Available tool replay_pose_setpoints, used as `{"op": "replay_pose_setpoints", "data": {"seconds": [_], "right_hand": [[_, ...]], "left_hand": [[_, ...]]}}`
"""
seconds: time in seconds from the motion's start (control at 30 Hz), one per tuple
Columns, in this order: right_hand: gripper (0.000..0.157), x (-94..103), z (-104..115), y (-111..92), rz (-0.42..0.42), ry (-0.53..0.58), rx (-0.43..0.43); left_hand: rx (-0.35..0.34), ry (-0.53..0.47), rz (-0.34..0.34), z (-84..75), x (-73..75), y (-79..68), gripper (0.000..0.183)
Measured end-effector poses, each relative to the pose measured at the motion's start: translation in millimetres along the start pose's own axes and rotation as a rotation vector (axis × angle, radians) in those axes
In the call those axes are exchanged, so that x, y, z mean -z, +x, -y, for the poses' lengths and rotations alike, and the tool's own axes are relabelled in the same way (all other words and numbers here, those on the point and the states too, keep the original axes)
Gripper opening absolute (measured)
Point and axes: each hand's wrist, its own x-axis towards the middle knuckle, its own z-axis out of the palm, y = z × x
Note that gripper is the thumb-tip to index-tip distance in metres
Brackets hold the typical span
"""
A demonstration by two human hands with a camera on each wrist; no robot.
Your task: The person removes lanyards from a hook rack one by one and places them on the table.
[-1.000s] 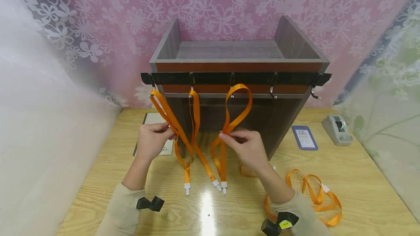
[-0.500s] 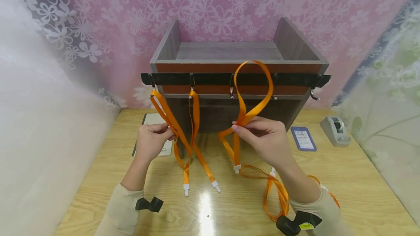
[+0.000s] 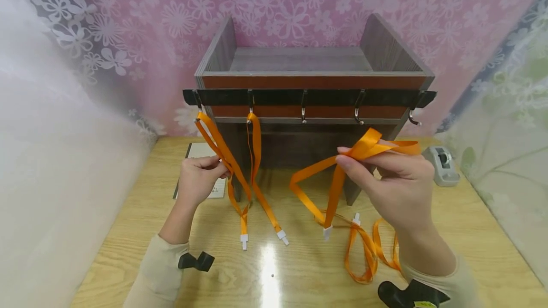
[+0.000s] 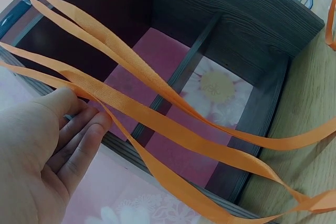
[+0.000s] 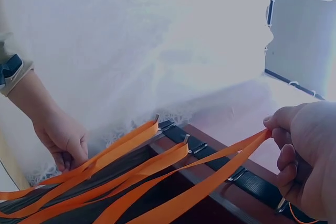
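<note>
My left hand (image 3: 198, 179) pinches the strap of an orange lanyard (image 3: 227, 156) that hangs from the leftmost hook. Beside it a second orange lanyard (image 3: 257, 149) hangs on the second hook, its white clip (image 3: 282, 237) pointing down. Off to the right, my right hand (image 3: 398, 187) holds a third lanyard (image 3: 336, 191) between thumb and fingers, away from the hooks. Its upper loop flops over the fingers, and its clip end dangles above the table. In the right wrist view, that lanyard's two straps (image 5: 220, 177) run leftward from the fingertips.
A black rail (image 3: 274, 96) with several hooks spans the grey wooden box (image 3: 299, 61). More orange lanyards (image 3: 364, 255) lie on the table (image 3: 141, 232) at the right, below a tape dispenser (image 3: 443, 168). A notebook (image 3: 218, 189) lies partly behind my left hand.
My right hand has carried its lanyard rightward, away from the third hook. The upper loop, upright before, has folded over the hand. My left hand stays in place.
</note>
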Motion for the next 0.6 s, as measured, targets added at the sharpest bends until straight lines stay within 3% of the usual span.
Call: {"op": "replay_pose_setpoints", "data": {"seconds": [0.4, 0.6], "right_hand": [[0.006, 9.8, -6, -17, 0.057, 0.118, -0.023], [0.009, 20.2, -17, -32, 0.101, 0.073, -0.081]], "left_hand": [[0.026, -0.012, 0.000, -0.1, -0.2, 1.0, 0.028], [0.003, -0.017, 0.000, 0.4, -0.5, 0.2, 0.027]]}}
